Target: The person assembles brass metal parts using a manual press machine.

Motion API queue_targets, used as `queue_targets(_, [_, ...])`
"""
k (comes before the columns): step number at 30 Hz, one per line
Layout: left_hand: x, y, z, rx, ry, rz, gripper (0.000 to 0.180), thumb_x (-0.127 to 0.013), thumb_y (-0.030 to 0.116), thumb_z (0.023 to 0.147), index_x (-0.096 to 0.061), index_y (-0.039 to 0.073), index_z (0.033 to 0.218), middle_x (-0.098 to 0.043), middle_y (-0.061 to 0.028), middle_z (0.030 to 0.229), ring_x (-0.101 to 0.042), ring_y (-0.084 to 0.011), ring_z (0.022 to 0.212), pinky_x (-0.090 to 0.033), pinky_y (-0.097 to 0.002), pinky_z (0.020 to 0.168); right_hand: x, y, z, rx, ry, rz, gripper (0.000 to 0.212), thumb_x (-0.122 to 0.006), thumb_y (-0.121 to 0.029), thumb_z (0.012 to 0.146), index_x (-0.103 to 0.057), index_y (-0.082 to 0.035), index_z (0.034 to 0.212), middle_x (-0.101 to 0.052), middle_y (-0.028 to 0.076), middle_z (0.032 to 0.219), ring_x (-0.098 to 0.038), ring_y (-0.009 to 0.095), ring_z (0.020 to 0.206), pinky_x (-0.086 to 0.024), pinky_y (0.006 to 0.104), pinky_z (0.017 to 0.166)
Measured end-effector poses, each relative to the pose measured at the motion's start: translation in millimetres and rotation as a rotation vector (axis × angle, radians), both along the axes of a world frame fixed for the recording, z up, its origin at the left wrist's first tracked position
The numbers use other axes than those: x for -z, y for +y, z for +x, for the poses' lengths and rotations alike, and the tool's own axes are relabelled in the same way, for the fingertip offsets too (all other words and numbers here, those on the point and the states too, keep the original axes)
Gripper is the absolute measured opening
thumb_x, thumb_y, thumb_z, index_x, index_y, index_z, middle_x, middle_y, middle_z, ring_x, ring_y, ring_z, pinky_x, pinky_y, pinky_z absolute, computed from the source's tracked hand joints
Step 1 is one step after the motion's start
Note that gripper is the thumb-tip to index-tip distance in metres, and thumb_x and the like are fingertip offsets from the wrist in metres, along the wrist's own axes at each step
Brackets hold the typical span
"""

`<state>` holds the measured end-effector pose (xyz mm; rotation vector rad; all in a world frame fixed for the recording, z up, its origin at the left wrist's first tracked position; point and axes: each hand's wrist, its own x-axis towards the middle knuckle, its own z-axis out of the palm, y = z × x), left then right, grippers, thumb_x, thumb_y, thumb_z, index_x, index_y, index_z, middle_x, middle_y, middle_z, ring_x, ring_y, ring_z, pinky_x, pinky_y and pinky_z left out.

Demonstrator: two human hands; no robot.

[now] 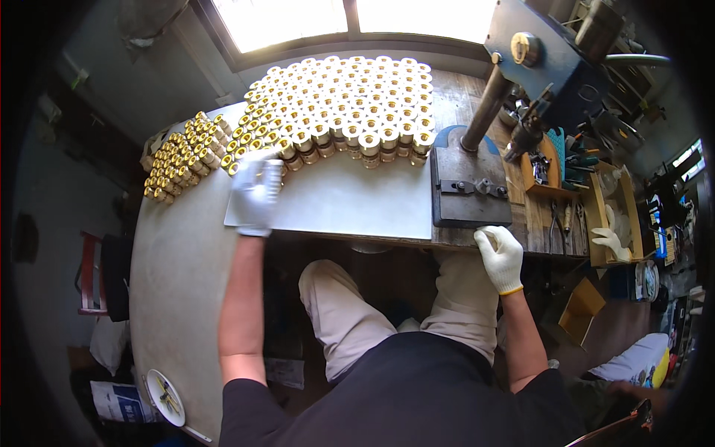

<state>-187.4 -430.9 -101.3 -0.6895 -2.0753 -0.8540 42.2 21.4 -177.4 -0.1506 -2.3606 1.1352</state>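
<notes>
My left hand [257, 195], in a white glove, is blurred by motion over the pale work sheet. It is beside the near left edge of a large block of brass fittings [369, 141], which stand upright in close rows, many with white tops. Whether it holds one of them is hidden by the blur. My right hand [500, 259], in a white knit glove with a yellow cuff, is closed at the front edge of the bench. Its curled fingers are just below the dark base of a bench drill press [471, 212]; anything inside them is hidden.
More brass fittings [190, 158] stand in a group at the left. The drill press head [547, 63] rises at the right. Beyond it are an orange bin [542, 165], pliers [555, 227] and a wooden box [596, 223] with gloves. A white plate [153, 384] lies near left.
</notes>
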Motion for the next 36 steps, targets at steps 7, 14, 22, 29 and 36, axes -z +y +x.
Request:
queue_targets(7, [28,150,-10,0.032,-0.036,-0.151,0.039,-0.087,0.029,0.087,-0.077,0.007,0.118,-0.076,-0.0152,0.116,-0.073,-0.0353,0.104,-0.058,-0.0461,0.093,-1,-2,-1,-0.023,0.05,-0.002,0.011,-0.08,-0.01,0.096,-0.078,-0.001,0.103,-0.075,0.014,0.092,-0.075,0.028,0.081,-0.058,0.0364,0.076])
queue_targets(14, [34,177,-7,-0.125,-0.003,-0.258,0.037,-0.087,0.029,0.086,-0.075,0.01,0.115,-0.071,-0.0143,0.111,-0.069,-0.0346,0.103,-0.056,-0.0467,0.09,-4,0,2,-0.005,0.098,0.018,0.01,-0.08,-0.012,0.096,-0.078,-0.003,0.1,-0.074,0.015,0.09,-0.074,0.033,0.082,-0.058,0.0383,0.075])
queue_targets(22, [89,117,12,0.023,-0.546,0.302,0.037,-0.083,0.007,0.095,-0.072,0.003,0.13,-0.075,-0.0099,0.125,-0.073,-0.0222,0.114,-0.058,-0.0369,0.1,-8,0,3,-0.025,0.104,-0.016,0.009,-0.081,-0.014,0.096,-0.079,-0.005,0.099,-0.074,0.013,0.089,-0.073,0.032,0.079,-0.057,0.0379,0.073])
queue_targets(29, [67,171,67,0.451,-0.896,0.775,0.044,-0.073,0.007,0.106,-0.057,-0.003,0.145,-0.068,-0.0194,0.134,-0.074,-0.029,0.117,-0.069,-0.0422,0.094,-2,3,3,-0.022,0.108,-0.035,0.009,-0.08,-0.016,0.096,-0.08,-0.007,0.1,-0.074,0.012,0.091,-0.073,0.031,0.08,-0.058,0.0377,0.073])
queue_targets(36, [40,255,65,0.574,-0.932,0.589,0.043,-0.083,0.012,0.099,-0.068,-0.002,0.136,-0.073,-0.0122,0.127,-0.074,-0.0206,0.111,-0.063,-0.0321,0.092,0,4,6,-0.018,0.094,-0.078,0.009,-0.081,-0.016,0.095,-0.08,-0.008,0.099,-0.073,0.011,0.088,-0.072,0.03,0.077,-0.057,0.0384,0.071])
